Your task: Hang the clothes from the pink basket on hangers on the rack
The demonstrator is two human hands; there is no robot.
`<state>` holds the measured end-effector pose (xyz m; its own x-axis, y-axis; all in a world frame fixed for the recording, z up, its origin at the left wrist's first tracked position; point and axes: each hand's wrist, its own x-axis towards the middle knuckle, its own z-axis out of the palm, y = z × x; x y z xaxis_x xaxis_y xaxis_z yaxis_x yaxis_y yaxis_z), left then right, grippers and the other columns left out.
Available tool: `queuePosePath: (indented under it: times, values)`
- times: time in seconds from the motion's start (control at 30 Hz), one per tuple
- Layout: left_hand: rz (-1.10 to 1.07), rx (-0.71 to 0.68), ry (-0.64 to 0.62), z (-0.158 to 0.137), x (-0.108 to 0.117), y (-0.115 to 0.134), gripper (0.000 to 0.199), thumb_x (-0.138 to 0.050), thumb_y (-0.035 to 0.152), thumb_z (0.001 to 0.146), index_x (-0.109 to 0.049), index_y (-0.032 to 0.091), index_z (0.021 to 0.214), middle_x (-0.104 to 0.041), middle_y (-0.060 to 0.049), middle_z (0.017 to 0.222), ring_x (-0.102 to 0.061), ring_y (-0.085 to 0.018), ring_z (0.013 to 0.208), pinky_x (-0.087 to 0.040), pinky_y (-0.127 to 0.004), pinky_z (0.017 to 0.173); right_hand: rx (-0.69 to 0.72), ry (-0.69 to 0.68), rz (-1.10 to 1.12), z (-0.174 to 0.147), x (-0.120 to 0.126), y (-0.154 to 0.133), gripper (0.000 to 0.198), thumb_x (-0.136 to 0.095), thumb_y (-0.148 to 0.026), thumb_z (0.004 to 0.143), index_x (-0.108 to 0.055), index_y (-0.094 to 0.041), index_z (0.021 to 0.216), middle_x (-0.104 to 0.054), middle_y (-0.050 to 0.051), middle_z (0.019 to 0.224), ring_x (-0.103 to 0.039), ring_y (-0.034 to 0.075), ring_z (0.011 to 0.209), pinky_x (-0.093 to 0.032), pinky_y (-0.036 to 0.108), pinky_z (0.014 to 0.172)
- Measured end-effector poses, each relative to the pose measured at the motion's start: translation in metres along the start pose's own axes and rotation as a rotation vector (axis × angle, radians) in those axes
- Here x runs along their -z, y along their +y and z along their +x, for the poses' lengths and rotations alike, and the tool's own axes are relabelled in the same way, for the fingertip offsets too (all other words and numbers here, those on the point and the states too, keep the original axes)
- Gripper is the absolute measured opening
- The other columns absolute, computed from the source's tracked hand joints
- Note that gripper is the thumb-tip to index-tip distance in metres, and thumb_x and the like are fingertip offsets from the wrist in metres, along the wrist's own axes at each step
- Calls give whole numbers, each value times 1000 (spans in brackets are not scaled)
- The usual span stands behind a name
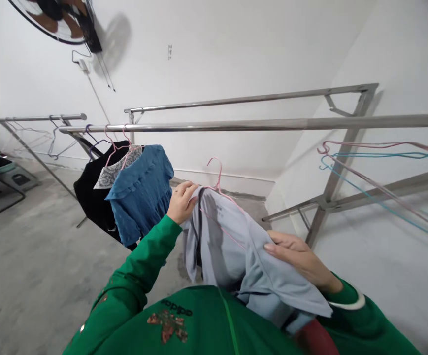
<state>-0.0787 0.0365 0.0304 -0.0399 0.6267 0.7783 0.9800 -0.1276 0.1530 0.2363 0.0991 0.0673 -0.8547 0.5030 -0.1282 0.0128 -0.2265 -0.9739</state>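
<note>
A light grey T-shirt [232, 236] hangs between my hands, with a pink wire hanger [219, 178] inside its neck and shoulders. The hanger's hook sticks up free, apart from the rail. My left hand [182, 202] grips the shirt at one shoulder, fingers curled over the fabric and the hanger's end. On the other side my right hand [298, 254] pinches the cloth near the sleeve, thumb on top. The shirt's lower part bunches against my green jacket and is partly hidden.
A metal rail [214, 125] runs across in front of me. At its left hang a blue denim garment [142, 192] and a black garment [95, 182]. Bare pink and blue hangers [379, 153] jut in at right. A wall fan [56, 19] is above left.
</note>
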Motion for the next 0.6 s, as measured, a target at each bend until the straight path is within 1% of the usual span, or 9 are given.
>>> queuePosePath:
  times: [0.07,0.13,0.23,0.33,0.4,0.47,0.6]
  values:
    - [-12,33,38,-20,8,-5,33,-43,29,94,-56,16,121,-59,-16,116,-55,-24,113,-46,-40,95,69,25,-19,19,-13,-6,31,-76,-43,70,-73,-19,90,-71,7,80,-67,21,74,-53,30,68]
    - [-33,56,35,-44,15,-10,30,-44,24,93,-56,16,119,-59,-15,113,-57,-23,110,-48,-38,92,129,56,-50,37,-26,-13,31,-76,-43,69,-73,-18,87,-71,7,81,-66,22,74,-53,30,67]
    - [-98,143,-22,-83,25,-19,26,-44,22,93,-57,17,115,-59,-13,110,-60,-21,104,-52,-35,88,236,84,-104,63,-47,-23,27,-74,-42,71,-71,-19,85,-70,6,81,-65,20,75,-52,29,67]
    - [-187,251,-77,-115,34,-28,24,-43,21,93,-58,18,111,-59,-12,107,-63,-17,93,-55,-32,83,353,106,-169,95,-68,-31,23,-71,-41,74,-68,-20,83,-68,5,80,-62,19,74,-50,28,67]
    - [-230,293,-113,-129,40,-34,23,-42,21,93,-59,18,108,-59,-12,107,-63,-17,90,-55,-31,82,426,136,-218,121,-82,-33,23,-68,-41,74,-65,-19,78,-65,4,74,-59,18,69,-47,28,61]
    - [-249,321,-149,-140,46,-41,22,-42,21,93,-60,18,106,-60,-12,106,-63,-17,93,-55,-32,83,489,181,-273,150,-98,-32,25,-64,-42,75,-60,-18,72,-60,2,67,-54,16,64,-43,27,56]
    - [-273,353,-172,-155,53,-55,21,-42,22,93,-60,19,102,-62,-11,103,-64,-18,96,-55,-31,84,580,251,-396,205,-128,-23,28,-57,-42,77,-48,-19,63,-48,-1,58,-44,13,59,-35,25,53]
